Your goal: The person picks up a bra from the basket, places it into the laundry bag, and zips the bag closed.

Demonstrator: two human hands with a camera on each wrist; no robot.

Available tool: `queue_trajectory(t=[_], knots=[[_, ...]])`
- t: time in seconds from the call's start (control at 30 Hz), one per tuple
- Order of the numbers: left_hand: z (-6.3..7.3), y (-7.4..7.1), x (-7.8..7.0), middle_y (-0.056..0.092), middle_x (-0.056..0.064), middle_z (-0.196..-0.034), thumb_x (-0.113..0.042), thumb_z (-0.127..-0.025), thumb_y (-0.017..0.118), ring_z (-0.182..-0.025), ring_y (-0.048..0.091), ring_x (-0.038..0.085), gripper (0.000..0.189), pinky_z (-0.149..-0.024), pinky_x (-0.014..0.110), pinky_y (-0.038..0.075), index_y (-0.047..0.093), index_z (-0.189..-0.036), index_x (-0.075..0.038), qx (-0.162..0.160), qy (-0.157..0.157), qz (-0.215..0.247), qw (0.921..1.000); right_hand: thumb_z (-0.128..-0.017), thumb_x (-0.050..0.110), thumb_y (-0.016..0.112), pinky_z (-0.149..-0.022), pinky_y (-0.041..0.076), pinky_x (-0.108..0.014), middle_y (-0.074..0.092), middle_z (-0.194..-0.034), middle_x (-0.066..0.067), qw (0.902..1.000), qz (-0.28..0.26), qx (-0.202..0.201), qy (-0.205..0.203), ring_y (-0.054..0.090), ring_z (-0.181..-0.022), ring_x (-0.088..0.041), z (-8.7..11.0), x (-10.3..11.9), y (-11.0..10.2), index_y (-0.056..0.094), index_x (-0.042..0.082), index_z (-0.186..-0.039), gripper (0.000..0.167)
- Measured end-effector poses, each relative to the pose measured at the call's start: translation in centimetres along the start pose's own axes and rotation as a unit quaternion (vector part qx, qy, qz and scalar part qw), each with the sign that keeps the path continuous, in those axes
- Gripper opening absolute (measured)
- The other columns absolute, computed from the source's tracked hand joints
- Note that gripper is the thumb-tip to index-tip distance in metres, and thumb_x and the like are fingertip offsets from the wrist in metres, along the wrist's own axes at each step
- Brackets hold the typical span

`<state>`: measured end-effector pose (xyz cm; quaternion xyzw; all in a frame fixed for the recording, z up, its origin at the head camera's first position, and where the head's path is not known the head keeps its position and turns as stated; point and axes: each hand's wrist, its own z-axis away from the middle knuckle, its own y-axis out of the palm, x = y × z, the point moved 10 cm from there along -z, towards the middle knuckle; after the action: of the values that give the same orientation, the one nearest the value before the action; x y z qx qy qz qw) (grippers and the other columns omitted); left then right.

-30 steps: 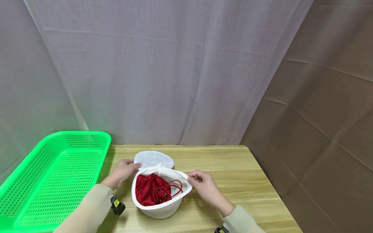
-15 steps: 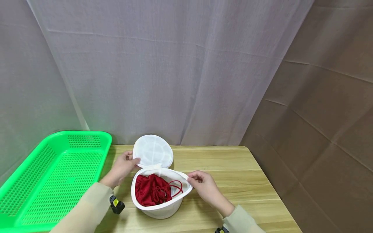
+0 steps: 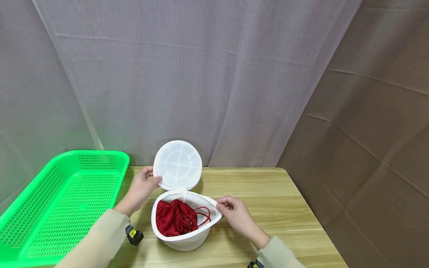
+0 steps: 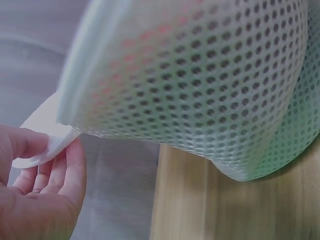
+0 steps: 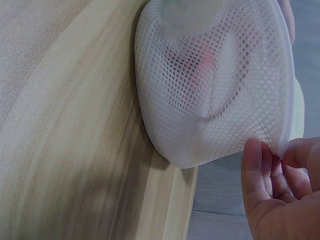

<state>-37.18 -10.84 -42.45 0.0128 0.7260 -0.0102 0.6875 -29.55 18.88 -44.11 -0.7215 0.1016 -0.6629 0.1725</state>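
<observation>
A white mesh laundry bag (image 3: 187,243) stands on the table, its round lid (image 3: 177,163) flipped up at the back. Inside lies a bunched dark red cloth (image 3: 174,217) with a thin red cord. My left hand (image 3: 142,188) pinches the lid's left edge between thumb and fingers. On the other side, my right hand (image 3: 236,216) pinches the bag's rim and pulls it out to a point. The right wrist view shows this pinch at the zipped edge of the mesh (image 5: 215,90). Through the mesh (image 4: 215,75) in the left wrist view, red shows faintly.
A large green plastic basket (image 3: 115,193) stands left of the bag. The wooden table (image 3: 268,208) extends to the right. A grey curtain (image 3: 214,93) hangs behind, and a brown cloth wall (image 3: 368,149) stands on the right.
My left hand has raised the lid from nearly flat behind the bag to upright, so its round inner face shows. My right hand and the red cloth have stayed in place.
</observation>
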Motion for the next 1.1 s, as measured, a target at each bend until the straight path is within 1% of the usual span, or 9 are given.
queue_trajectory(t=[0.07, 0.13, 0.27, 0.37, 0.5, 0.63, 0.7, 0.93, 1.1], knots=[[0.2, 0.1, -0.5, 0.054, 0.027, -0.115, 0.001, -0.093, 0.057, -0.089, 0.061, 0.020, 0.037, -0.078, 0.028, 0.054, 0.044, -0.125, 0.012, 0.002, 0.007, -0.003, 1.0000, -0.091, 0.004, 0.064, -0.064, 0.055, -0.028, 0.065, -0.085, -0.012, 1.0000, 0.002, -0.001, -0.001, 0.059, -0.072, -0.019, 0.2, 0.5, 0.0, 0.067, -0.003, -0.102, 0.013], [0.4, 0.1, -1.0, 0.054, 0.027, -0.113, 0.001, -0.093, 0.057, -0.089, 0.061, 0.019, 0.036, -0.079, 0.028, 0.054, 0.043, -0.124, 0.012, 0.005, 0.013, -0.008, 0.9999, -0.091, 0.001, 0.063, -0.062, 0.053, -0.025, 0.065, -0.085, -0.014, 1.0000, 0.004, -0.001, -0.005, 0.059, -0.072, -0.021, 0.5, 1.5, 0.0, 0.066, -0.006, -0.102, 0.013], [0.7, 0.2, -1.9, 0.055, 0.026, -0.111, 0.000, -0.092, 0.058, -0.090, 0.062, 0.020, 0.035, -0.078, 0.027, 0.054, 0.042, -0.122, 0.011, 0.010, 0.025, -0.030, 0.9992, -0.090, -0.001, 0.062, -0.062, 0.053, -0.023, 0.064, -0.085, -0.019, 1.0000, 0.005, 0.000, -0.006, 0.059, -0.072, -0.022, 1.1, 3.3, -0.1, 0.065, -0.008, -0.101, 0.013], [0.9, 0.1, -2.4, 0.056, 0.024, -0.112, -0.001, -0.092, 0.059, -0.092, 0.063, 0.020, 0.034, -0.078, 0.026, 0.053, 0.043, -0.121, 0.010, 0.011, 0.032, -0.057, 0.9978, -0.090, -0.001, 0.062, -0.062, 0.052, -0.022, 0.064, -0.085, -0.019, 1.0000, 0.008, -0.001, -0.005, 0.059, -0.072, -0.021, 1.3, 3.9, -0.1, 0.066, -0.008, -0.100, 0.013], [1.5, 0.2, -3.2, 0.057, 0.024, -0.113, 0.000, -0.092, 0.059, -0.097, 0.064, 0.021, 0.031, -0.079, 0.025, 0.053, 0.044, -0.118, 0.008, 0.018, 0.052, -0.074, 0.9957, -0.090, -0.002, 0.062, -0.062, 0.052, -0.022, 0.064, -0.085, -0.019, 0.9999, 0.007, -0.001, -0.009, 0.059, -0.072, -0.022, 1.4, 4.0, -0.2, 0.065, -0.009, -0.100, 0.013], [2.2, 0.4, -4.2, 0.057, 0.026, -0.116, 0.003, -0.091, 0.058, -0.103, 0.063, 0.028, 0.027, -0.080, 0.024, 0.052, 0.046, -0.115, 0.009, 0.034, 0.081, -0.073, 0.9935, -0.090, -0.002, 0.062, -0.062, 0.052, -0.022, 0.064, -0.085, -0.019, 1.0000, 0.005, -0.001, -0.007, 0.059, -0.072, -0.022, 1.4, 3.9, -0.2, 0.065, -0.009, -0.100, 0.013], [2.6, 0.4, -4.5, 0.057, 0.025, -0.116, 0.002, -0.091, 0.059, -0.104, 0.062, 0.030, 0.027, -0.081, 0.024, 0.052, 0.047, -0.114, 0.009, 0.039, 0.090, -0.080, 0.9919, -0.090, -0.002, 0.062, -0.062, 0.052, -0.022, 0.064, -0.085, -0.019, 1.0000, 0.005, -0.001, -0.007, 0.059, -0.072, -0.022, 1.3, 3.9, -0.2, 0.065, -0.009, -0.100, 0.013], [3.6, 0.4, -4.7, 0.060, 0.019, -0.110, 0.000, -0.091, 0.062, -0.097, 0.063, 0.029, 0.024, -0.077, 0.024, 0.052, 0.052, -0.112, 0.005, 0.055, 0.108, -0.129, 0.9842, -0.090, -0.002, 0.062, -0.062, 0.052, -0.023, 0.064, -0.085, -0.019, 1.0000, 0.004, -0.001, -0.008, 0.059, -0.072, -0.023, 1.3, 3.8, -0.2, 0.065, -0.009, -0.100, 0.013], [4.2, 0.7, -4.7, 0.063, 0.015, -0.101, 0.003, -0.089, 0.064, -0.096, 0.064, 0.028, 0.016, -0.081, 0.030, 0.053, 0.055, -0.102, 0.003, 0.076, 0.131, -0.147, 0.9774, -0.090, -0.002, 0.062, -0.062, 0.052, -0.022, 0.064, -0.085, -0.019, 1.0000, 0.005, -0.001, -0.008, 0.059, -0.072, -0.023, 1.4, 3.7, -0.3, 0.065, -0.009, -0.101, 0.013]])
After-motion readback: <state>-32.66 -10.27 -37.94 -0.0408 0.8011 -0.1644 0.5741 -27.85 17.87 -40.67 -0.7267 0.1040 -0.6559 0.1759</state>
